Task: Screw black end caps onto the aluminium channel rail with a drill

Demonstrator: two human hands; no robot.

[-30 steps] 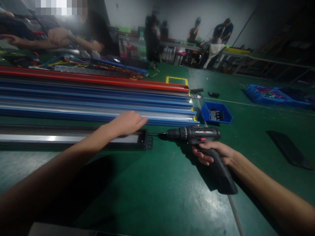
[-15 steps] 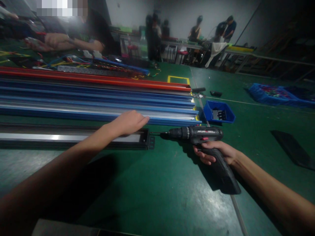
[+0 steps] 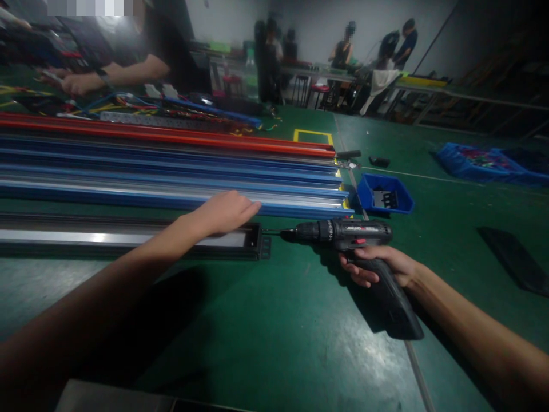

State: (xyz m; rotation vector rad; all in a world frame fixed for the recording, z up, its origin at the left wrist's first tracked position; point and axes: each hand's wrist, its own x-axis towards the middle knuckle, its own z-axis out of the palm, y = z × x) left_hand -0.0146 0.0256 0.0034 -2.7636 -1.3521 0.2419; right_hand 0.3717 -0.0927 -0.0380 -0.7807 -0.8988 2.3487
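The black rail (image 3: 128, 237) lies along the near table (image 3: 278, 332), the drill (image 3: 351, 232) clasped in the right hand (image 3: 380, 264) with its bit at the rail's right end, the left hand (image 3: 225, 212) flat on it, fingers stretched: apparently fastening that end, which calls for a level, steady bit.

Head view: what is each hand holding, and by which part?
The right hand holds the cordless drill by its handle. The left hand holds nothing; it rests flat on the black rail.
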